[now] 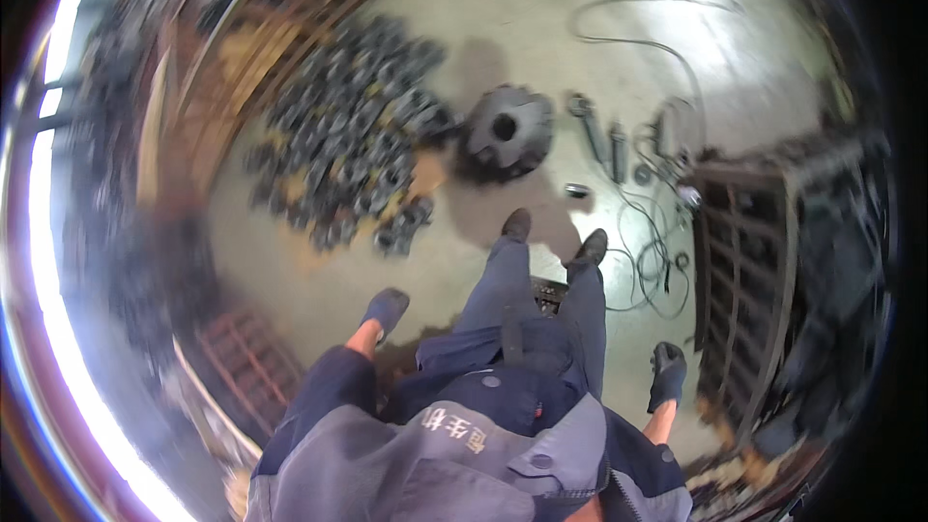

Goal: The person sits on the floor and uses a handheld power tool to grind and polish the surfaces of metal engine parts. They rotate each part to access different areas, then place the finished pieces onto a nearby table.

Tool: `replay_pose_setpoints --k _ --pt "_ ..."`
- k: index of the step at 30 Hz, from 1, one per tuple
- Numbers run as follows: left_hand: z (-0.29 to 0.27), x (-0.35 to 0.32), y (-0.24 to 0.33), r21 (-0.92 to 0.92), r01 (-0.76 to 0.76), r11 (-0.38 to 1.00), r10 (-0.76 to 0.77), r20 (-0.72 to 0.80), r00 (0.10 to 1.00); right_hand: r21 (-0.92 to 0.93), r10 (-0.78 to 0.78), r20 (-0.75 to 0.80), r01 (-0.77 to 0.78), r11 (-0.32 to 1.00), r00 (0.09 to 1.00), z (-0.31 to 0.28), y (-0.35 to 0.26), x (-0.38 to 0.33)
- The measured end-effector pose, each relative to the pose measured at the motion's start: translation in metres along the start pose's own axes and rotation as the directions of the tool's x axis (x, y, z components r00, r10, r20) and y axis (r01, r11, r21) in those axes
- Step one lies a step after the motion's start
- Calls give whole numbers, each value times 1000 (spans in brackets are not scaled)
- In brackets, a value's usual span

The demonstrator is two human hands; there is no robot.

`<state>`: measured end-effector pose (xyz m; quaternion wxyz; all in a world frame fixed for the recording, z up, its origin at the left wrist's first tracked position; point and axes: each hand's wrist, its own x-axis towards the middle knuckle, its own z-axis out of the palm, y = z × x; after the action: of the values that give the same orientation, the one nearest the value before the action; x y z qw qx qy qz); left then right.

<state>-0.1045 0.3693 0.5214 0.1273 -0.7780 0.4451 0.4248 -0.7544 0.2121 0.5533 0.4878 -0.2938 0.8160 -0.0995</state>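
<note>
- Left hand (pixel 387 310) in dark glove, hanging empty, loosely curled.
- Right hand (pixel 667 374) gloved, empty, fingers half bent.
- Ahead: large dark toothed metal disc (pixel 507 130) beside heap of small dark gears (pixel 353 135).

Left shelving (pixel 145 135) blurred beyond recognition.

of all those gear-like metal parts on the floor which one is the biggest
The big toothed wheel lying flat by itself on the concrete, ahead of the feet. It dwarfs the small dark parts heaped to its left and shows a round centre hole.
</note>
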Motion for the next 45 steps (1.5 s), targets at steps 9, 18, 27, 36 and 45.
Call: replay_pose_setpoints --k 9,18,27,36,45 --pt "147 -125 73 -307 512 802 -456 237 858 -229 -214 251 273 934 944 -32 -88 113" --pt "154 -106 33 -333 616 714 -622 103 776 -395 -254 364 396 829 896 13 -109 133" --pt "203 -16 -53 -203 337 919 -338 30 941 -597 -224 398 437 673 890 110 -54 94" --pt "346 74 13 -391 157 907 -44 282 959 -757 -330 503 592 277 799 237 -121 223" --pt "419 131 39 -467 296 833 -180 277 944 -616 -407 562 693 376 720 382 -171 371"
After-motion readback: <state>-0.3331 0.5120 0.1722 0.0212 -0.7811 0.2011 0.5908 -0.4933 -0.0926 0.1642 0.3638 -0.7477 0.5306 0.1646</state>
